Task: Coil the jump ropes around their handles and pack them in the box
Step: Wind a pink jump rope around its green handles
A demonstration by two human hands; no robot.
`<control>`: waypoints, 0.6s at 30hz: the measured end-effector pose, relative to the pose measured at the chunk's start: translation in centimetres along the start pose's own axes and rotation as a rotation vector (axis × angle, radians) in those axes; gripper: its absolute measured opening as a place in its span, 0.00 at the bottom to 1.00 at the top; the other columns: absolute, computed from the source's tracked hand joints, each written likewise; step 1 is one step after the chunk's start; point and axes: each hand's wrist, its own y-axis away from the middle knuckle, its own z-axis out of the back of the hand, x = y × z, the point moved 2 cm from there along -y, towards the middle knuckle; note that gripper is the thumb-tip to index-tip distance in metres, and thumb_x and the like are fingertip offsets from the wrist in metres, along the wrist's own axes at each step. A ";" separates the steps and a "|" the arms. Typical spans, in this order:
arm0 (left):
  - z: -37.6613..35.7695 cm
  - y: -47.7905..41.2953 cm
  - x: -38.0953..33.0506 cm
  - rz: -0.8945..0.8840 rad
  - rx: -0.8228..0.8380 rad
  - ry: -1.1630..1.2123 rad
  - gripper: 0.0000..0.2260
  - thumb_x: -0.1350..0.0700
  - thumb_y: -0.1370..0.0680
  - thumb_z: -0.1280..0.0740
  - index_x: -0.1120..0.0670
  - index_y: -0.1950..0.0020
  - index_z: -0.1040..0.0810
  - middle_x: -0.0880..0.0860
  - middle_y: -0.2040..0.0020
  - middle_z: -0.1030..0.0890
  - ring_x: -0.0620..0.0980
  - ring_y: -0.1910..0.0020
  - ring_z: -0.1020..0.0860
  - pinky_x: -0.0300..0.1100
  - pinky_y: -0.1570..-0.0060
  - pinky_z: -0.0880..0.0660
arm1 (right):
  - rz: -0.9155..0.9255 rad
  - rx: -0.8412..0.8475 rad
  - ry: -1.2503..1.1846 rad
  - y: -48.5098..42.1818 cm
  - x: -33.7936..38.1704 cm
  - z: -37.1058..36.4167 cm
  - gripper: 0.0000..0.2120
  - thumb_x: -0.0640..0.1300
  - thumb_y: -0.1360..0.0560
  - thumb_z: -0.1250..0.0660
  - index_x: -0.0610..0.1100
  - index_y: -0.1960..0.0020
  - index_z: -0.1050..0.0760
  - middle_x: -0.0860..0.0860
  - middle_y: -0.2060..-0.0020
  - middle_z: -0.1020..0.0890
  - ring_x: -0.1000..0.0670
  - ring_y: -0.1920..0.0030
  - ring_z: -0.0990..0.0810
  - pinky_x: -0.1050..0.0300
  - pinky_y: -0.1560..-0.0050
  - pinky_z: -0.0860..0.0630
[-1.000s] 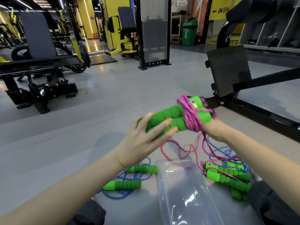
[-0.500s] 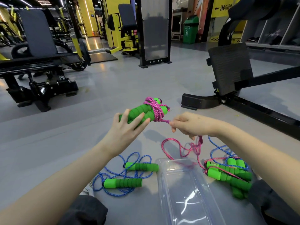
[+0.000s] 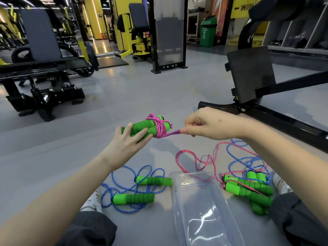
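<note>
The left hand point(image 3: 127, 142) gripped the pair of green foam handles point(image 3: 140, 129) above the floor, beyond the far end of the clear plastic box point(image 3: 179, 196). Pink rope point(image 3: 158, 127) was already wound in several turns round the far ends of those handles. The right hand point(image 3: 211, 124) was closed in a pinch on a short taut stretch of that rope, just beside the coil. The rest of the pink rope point(image 3: 197, 161) lay slack in loops on the floor at the box's far end, one strand crossing into the box.

The step in hand looked to be the coiling of this pink rope, part done. The next move probably called for carrying the pinched rope round the handles again under tension, feeding the slack through until none was left, then tucking the end.

The box held no coiled rope. A blue rope with two green handles point(image 3: 134, 198) lay uncoiled left of the box; a tangle of blue and pink ropes with more green handles point(image 3: 248, 189) lay right of it.
</note>
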 end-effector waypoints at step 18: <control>5.6 -2.8 -5.9 -0.253 -0.469 0.238 0.16 0.59 0.18 0.43 0.49 0.31 0.32 0.49 0.33 0.30 0.65 0.41 0.28 0.54 0.48 0.30 | -0.273 -0.260 -0.744 1.8 -9.2 -1.5 0.14 0.52 0.28 0.36 0.46 0.69 0.28 0.53 0.75 0.28 0.57 0.75 0.33 0.64 0.71 0.37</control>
